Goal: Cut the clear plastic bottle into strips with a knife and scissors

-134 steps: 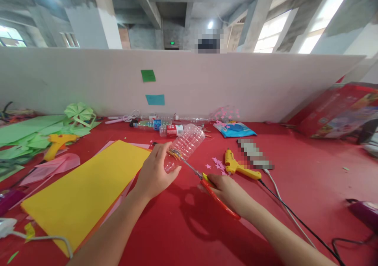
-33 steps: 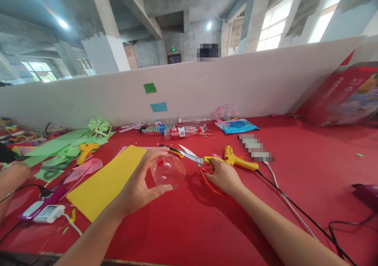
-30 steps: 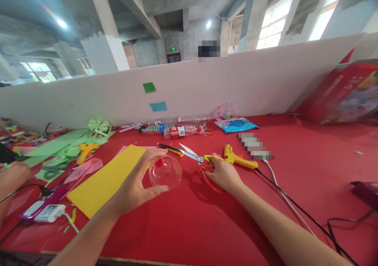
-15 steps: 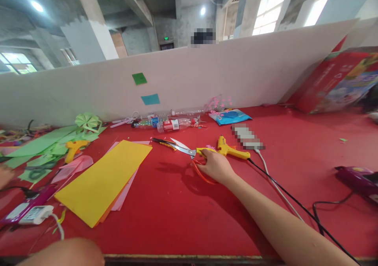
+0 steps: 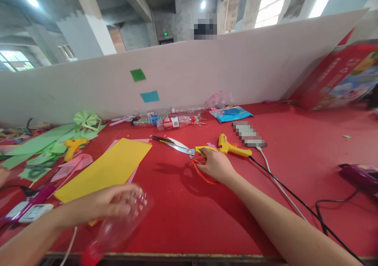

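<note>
- Worktop (image 5: 265, 203): a red-covered surface carries everything; a white partition (image 5: 206, 73) runs along its far edge.
- Yellow sheet (image 5: 109, 169): it lies flat left of centre, a large sheet over pink ones.
- Clear plastic bottle (image 5: 124, 222): we hold it at the near edge, left of centre, tilted with its red cap (image 5: 88, 257) toward us and past the edge. We judge it empty, hence light, thin-walled and springy. It should dent under a hard squeeze and may slip where smooth, so the ribbed body is the better place to hold.
- Left hand (image 5: 103, 205): it is wrapped around the bottle's upper body, blurred.
- Right hand (image 5: 217, 165): it rests near the worktop's centre, fingers through the red handles of the scissors (image 5: 189, 154).
- Scissors: the blades are parted and point toward the far left corner. They are stiff and sharp, so we judge the loops to be the right hold.
- Yellow glue gun (image 5: 232, 148): it lies just beyond the right hand, its cord trailing to the right edge.
</note>
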`<state>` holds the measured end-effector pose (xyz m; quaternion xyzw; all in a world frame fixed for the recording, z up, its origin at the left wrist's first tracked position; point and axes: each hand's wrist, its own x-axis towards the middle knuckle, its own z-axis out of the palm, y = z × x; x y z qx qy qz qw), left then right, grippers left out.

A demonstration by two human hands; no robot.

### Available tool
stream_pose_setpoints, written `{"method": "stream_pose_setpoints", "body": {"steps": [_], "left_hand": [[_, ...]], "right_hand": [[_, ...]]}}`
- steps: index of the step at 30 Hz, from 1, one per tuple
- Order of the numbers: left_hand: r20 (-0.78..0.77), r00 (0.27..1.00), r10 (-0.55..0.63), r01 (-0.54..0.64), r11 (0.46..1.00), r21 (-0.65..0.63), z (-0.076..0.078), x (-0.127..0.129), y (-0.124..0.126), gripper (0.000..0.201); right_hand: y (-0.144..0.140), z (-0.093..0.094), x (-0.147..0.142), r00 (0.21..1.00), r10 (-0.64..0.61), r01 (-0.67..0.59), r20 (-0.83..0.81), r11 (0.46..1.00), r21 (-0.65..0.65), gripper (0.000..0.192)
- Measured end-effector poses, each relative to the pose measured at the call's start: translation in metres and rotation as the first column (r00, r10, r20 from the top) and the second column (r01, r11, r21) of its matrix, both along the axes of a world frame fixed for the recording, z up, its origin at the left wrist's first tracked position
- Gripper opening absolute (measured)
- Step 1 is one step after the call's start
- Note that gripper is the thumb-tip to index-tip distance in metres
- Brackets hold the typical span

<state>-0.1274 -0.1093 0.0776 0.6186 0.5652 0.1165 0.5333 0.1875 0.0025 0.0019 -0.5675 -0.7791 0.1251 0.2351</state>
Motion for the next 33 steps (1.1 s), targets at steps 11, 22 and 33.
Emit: {"method": "stream_pose_setpoints", "body": {"steps": [11,22,33], "left_hand": [[0.836,0.481,0.264,-0.280,0.950,-0.140,-0.038,0.098,0.100,0.041],[0.875,0.344,0.340,-0.167,0.939,-0.300,-0.070,0.120,0.108,0.026],[0.841,0.427,0.332,-0.383,0.909,-0.164,-0.081,0.129,0.102,0.045]], "right_hand": [[0.004,-0.002,0.001,0.948,-0.013,-0.023,-0.318,0.994,-0.110,0.039],[-0.003,-0.001,-0.007,0.731,-0.067,-0.166,-0.679,0.947,-0.273,0.038],[-0.005,0.004,-0.009,0.635,-0.082,-0.251,-0.768,0.919,-0.306,0.038]]}}
